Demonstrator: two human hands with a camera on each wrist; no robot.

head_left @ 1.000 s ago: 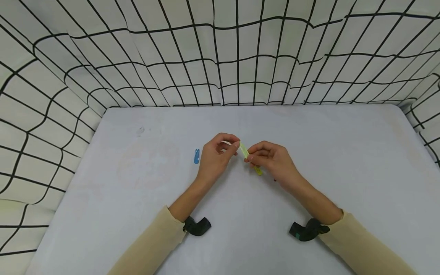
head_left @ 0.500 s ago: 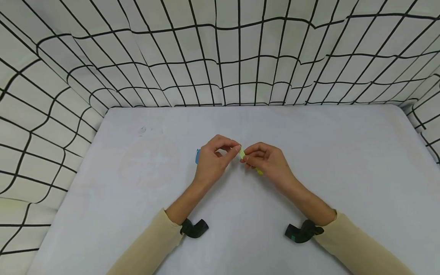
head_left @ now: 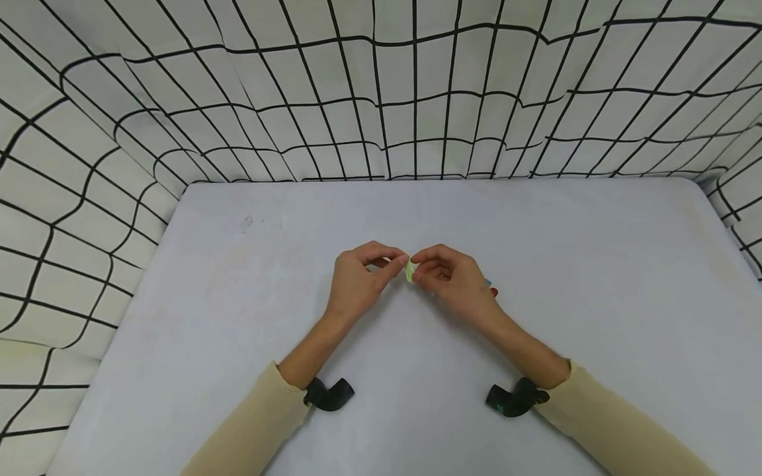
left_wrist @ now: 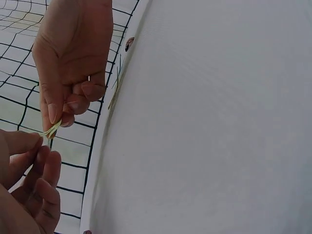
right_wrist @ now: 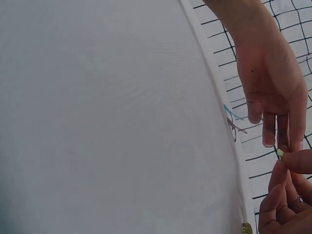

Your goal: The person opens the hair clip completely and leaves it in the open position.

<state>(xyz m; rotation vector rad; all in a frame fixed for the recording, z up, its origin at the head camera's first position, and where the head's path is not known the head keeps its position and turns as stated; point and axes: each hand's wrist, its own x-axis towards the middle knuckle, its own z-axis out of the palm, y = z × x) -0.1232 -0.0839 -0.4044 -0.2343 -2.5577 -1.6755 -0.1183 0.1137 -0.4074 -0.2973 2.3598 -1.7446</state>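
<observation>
A pale yellow-green snap hair clip is held up over the middle of the table between both hands. My left hand pinches one end between thumb and forefinger, and my right hand pinches it from the other side. Seen nearly edge-on in the left wrist view, the clip shows its thin strips splayed apart. Fingertips cover most of it in the right wrist view, leaving a small yellow bit at the thumb.
Beside my right wrist, a red tip and a blue tip peek out. Thin blue and reddish clips lie on the white table. Black-lined grid netting rises along the table's back and sides.
Both hands have shifted left and slightly nearer, bringing the clip more upright. The blue clip at left and the yellow one below are now covered; red and blue tips show at right.
</observation>
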